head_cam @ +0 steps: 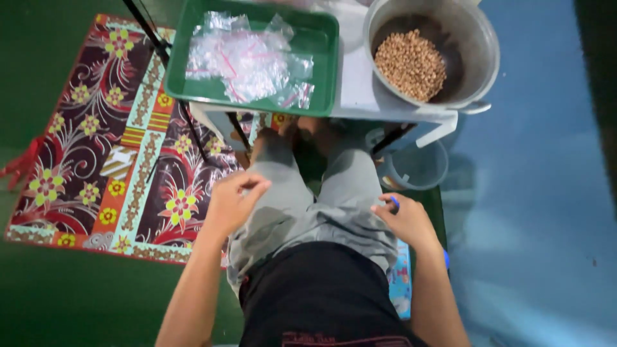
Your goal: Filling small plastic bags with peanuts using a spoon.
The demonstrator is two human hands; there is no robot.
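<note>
I sit with my grey-trousered legs under a small white table. My left hand hovers over my left thigh, fingers loosely curled with nothing visible in them. Over by my other thigh, my right hand is closed on a small blue object. On the table stands a green tray holding several clear small plastic bags. Beside it is a metal pot with brown nuts in it.
A patterned floral mat lies on the green floor at left. A clear plastic cup stands under the table's right side. A blue surface fills the right. A colourful packet lies by my right hip.
</note>
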